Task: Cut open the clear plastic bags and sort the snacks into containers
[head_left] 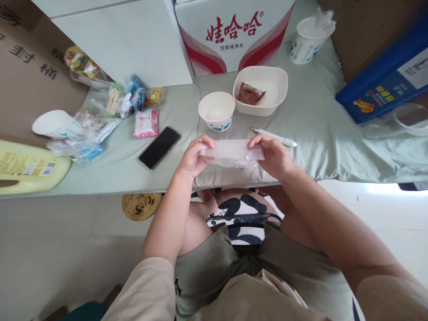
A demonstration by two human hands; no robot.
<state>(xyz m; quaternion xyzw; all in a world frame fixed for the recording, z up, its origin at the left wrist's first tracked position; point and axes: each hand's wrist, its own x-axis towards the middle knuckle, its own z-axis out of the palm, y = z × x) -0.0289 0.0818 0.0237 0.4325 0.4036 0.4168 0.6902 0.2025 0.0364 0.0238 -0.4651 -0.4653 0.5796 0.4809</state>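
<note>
My left hand [194,156] and my right hand [272,154] each pinch one end of a clear plastic packet [232,153], held flat between them just above the near edge of the cloth-covered surface [314,129]. Both hands are closed on it. A white paper bowl [216,110] stands right behind the packet. Behind that is a square white bowl [264,87] with a brown sachet [249,93] inside. A white utensil [274,136] lies by my right hand.
A black phone [159,146] lies left of my hands. Further left are several snack packets [129,101], a tipped paper cup [55,124] and a yellow bottle [30,166]. A red-and-white water carton [234,33], a lidded cup [309,40] and a blue box [388,76] stand behind.
</note>
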